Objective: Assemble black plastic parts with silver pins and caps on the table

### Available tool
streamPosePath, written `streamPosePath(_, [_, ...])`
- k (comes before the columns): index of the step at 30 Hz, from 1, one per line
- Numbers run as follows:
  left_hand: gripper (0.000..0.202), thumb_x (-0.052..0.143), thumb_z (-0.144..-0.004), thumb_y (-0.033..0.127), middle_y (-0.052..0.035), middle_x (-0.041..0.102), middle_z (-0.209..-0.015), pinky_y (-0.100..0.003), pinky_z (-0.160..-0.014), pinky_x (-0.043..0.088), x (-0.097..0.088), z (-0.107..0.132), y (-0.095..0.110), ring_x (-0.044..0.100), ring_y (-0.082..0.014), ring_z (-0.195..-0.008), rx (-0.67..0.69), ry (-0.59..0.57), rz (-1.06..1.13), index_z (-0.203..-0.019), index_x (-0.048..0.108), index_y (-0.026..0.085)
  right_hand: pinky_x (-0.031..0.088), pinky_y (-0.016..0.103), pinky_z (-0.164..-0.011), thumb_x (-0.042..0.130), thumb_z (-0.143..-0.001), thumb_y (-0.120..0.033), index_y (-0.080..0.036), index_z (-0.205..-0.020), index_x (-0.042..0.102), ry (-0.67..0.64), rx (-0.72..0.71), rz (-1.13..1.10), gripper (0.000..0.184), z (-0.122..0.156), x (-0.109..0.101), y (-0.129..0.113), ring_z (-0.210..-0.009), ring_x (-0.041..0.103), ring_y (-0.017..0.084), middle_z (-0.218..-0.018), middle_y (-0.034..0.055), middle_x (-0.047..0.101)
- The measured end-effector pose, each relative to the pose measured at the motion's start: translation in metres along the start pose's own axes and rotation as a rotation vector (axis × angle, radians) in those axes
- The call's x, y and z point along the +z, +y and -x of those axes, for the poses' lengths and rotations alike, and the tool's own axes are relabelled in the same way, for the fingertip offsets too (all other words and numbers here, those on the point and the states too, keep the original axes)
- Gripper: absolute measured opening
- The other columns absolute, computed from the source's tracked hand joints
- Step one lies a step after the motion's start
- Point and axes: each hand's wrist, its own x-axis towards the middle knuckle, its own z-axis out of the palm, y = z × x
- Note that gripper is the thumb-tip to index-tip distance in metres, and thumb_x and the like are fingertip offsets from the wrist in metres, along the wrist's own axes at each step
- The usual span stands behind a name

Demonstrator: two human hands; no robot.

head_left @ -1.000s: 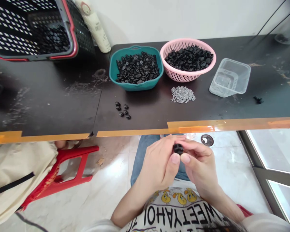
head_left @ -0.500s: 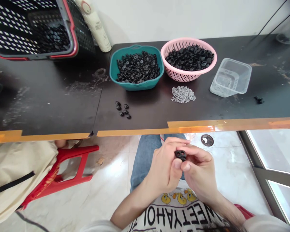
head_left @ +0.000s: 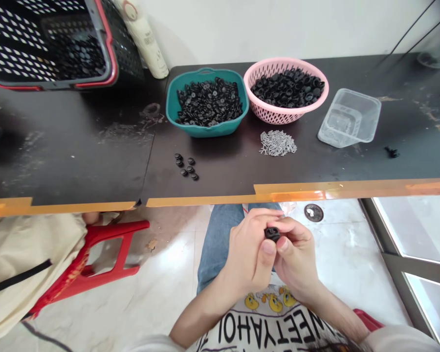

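Over my lap, in front of the table edge, both hands meet around a small black plastic piece (head_left: 272, 234) that looks like a cord lock with two holes in its face. My left hand (head_left: 247, 247) is closed, its thumb pressed to the near side of the piece. From the other side my right hand (head_left: 297, 254) pinches it between thumb and curled fingers. The fingers hide much of its body. Closest on the table are several round black assembled pieces (head_left: 190, 169) and a heap of small grey metal springs (head_left: 277, 143).
A teal basin (head_left: 171, 105) holds black discs, and a pink basket (head_left: 275, 113) holds black caps. To the right stand a clear plastic box (head_left: 368, 117) and a few black bits (head_left: 392, 152). A large black basket (head_left: 126, 54), bottle (head_left: 148, 44) and red stool (head_left: 122, 254) lie leftward.
My right hand has shifted slightly left and in toward my left hand. The black piece has turned a little, so its holes face differently. Things on the table stay put.
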Motion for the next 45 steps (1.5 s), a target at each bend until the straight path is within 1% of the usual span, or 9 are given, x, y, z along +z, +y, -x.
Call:
streamPosePath(3, [0.042, 0.031, -0.106, 0.053, -0.0082, 0.069, -0.121, -0.044, -0.084, 0.061, 0.002, 0.001, -0.001, 0.068, -0.0257, -0.109, 0.050, 0.010, 0.006, -0.125, 0.056, 0.025, 0.060, 0.019, -0.061, 0.090, -0.074, -0.043, -0.038, -0.091, 0.083, 0.015, -0.062, 0.059, 0.019, 0.001, -0.002, 0.003, -0.066, 0.072, 0.011, -0.079, -0.0038, 0.080])
streamPosePath(6, [0.047, 0.030, -0.105, 0.057, -0.0090, 0.069, -0.122, -0.041, -0.087, 0.061, 0.000, 0.000, -0.001, 0.068, -0.0243, -0.111, 0.104, -0.022, -0.003, -0.127, 0.053, 0.023, 0.058, 0.023, -0.055, 0.088, -0.074, -0.048, -0.040, -0.094, 0.083, -0.022, -0.140, 0.130, 0.022, 0.002, -0.006, 0.005, -0.060, 0.070, 0.014, -0.072, -0.0027, 0.078])
streamPosePath(10, [0.046, 0.030, -0.106, 0.055, -0.0103, 0.070, -0.118, -0.037, -0.085, 0.060, -0.004, -0.005, -0.002, 0.069, -0.0233, -0.108, 0.123, -0.038, -0.023, -0.125, 0.054, 0.021, 0.059, 0.025, -0.058, 0.084, -0.078, -0.052, -0.041, -0.101, 0.082, -0.072, -0.135, 0.144, 0.025, 0.003, -0.010, 0.006, -0.066, 0.071, 0.015, -0.077, -0.0013, 0.079])
streamPosePath(16, [0.052, 0.028, -0.104, 0.061, -0.0091, 0.073, -0.113, -0.034, -0.082, 0.061, -0.006, -0.006, -0.007, 0.071, -0.0223, -0.105, 0.134, -0.022, -0.057, -0.119, 0.057, 0.021, 0.061, 0.019, -0.069, 0.085, -0.081, -0.041, -0.041, -0.106, 0.080, -0.162, -0.056, 0.048, 0.026, 0.001, -0.012, 0.002, -0.074, 0.074, 0.011, -0.088, -0.0024, 0.082])
streamPosePath(21, [0.048, 0.028, -0.105, 0.059, -0.0074, 0.073, -0.111, -0.034, -0.081, 0.061, -0.004, -0.002, -0.009, 0.070, -0.0211, -0.104, 0.096, -0.014, -0.055, -0.115, 0.057, 0.022, 0.062, 0.016, -0.068, 0.088, -0.079, -0.036, -0.037, -0.104, 0.081, -0.121, 0.001, 0.041, 0.025, 0.000, -0.012, -0.001, -0.074, 0.075, 0.010, -0.092, -0.0024, 0.082])
streamPosePath(26, [0.042, 0.031, -0.106, 0.053, -0.0086, 0.071, -0.116, -0.039, -0.082, 0.061, -0.003, -0.002, -0.006, 0.069, -0.0228, -0.105, 0.048, -0.037, 0.016, -0.118, 0.057, 0.022, 0.061, 0.013, -0.071, 0.092, -0.074, -0.035, -0.037, -0.096, 0.083, -0.061, 0.020, 0.025, 0.024, -0.001, -0.007, -0.003, -0.074, 0.076, 0.009, -0.087, -0.0042, 0.082])
streamPosePath(30, [0.039, 0.031, -0.106, 0.050, -0.0094, 0.071, -0.113, -0.043, -0.081, 0.061, -0.003, -0.004, -0.001, 0.070, -0.0251, -0.104, -0.003, -0.052, -0.009, -0.113, 0.058, 0.023, 0.063, 0.015, -0.069, 0.092, -0.072, -0.036, -0.037, -0.089, 0.083, 0.021, 0.033, -0.001, 0.020, -0.002, -0.004, -0.004, -0.068, 0.075, 0.009, -0.080, -0.0056, 0.081])
streamPosePath(39, [0.033, 0.032, -0.105, 0.048, -0.0092, 0.069, -0.115, -0.044, -0.074, 0.060, -0.003, -0.004, 0.002, 0.068, -0.0266, -0.103, -0.068, -0.063, -0.001, -0.115, 0.054, 0.026, 0.065, 0.019, -0.073, 0.088, -0.078, -0.033, -0.036, -0.095, 0.083, 0.031, 0.084, 0.020, 0.017, 0.001, -0.005, -0.008, -0.077, 0.078, 0.012, -0.089, -0.0032, 0.082])
streamPosePath(45, [0.035, 0.030, -0.105, 0.049, -0.0106, 0.068, -0.117, -0.045, -0.076, 0.060, -0.004, -0.006, 0.004, 0.067, -0.0274, -0.105, -0.084, -0.087, -0.006, -0.117, 0.054, 0.025, 0.065, 0.021, -0.077, 0.086, -0.081, -0.032, -0.035, -0.099, 0.083, 0.017, 0.112, 0.020, 0.019, 0.002, -0.005, -0.012, -0.082, 0.078, 0.013, -0.093, -0.0014, 0.082])
